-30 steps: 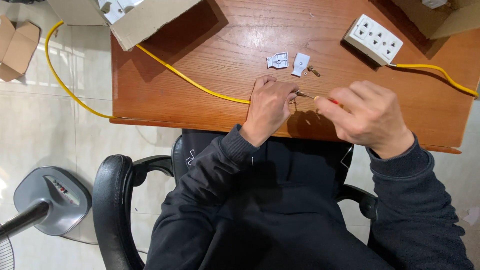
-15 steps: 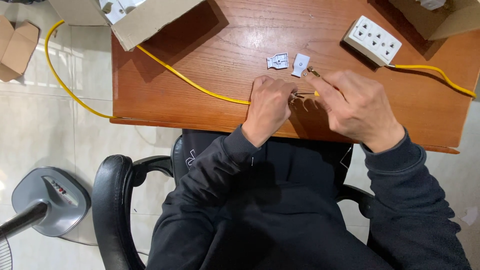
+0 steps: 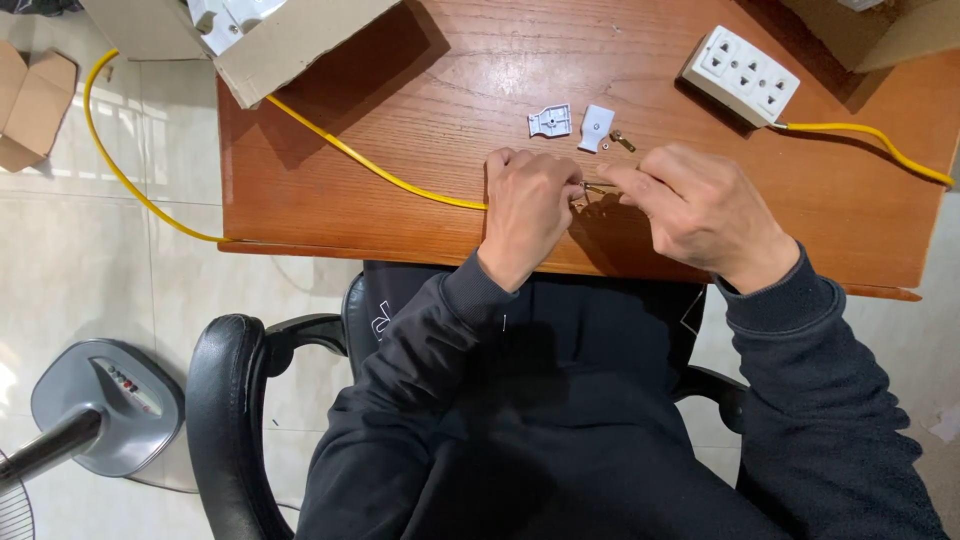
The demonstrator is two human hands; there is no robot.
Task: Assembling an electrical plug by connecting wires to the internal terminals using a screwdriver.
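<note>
Left hand clamped on the end of the long yellow cable at the brown wooden desk's front edge, right hand pinching the small brass piece against it. Risk: a slip drops it, or knocks the white plastic plug halves away.

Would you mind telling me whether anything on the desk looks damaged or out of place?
A white plug lies apart in two shell pieces beside a loose brass bit. The yellow cable hangs off the desk edge.
</note>
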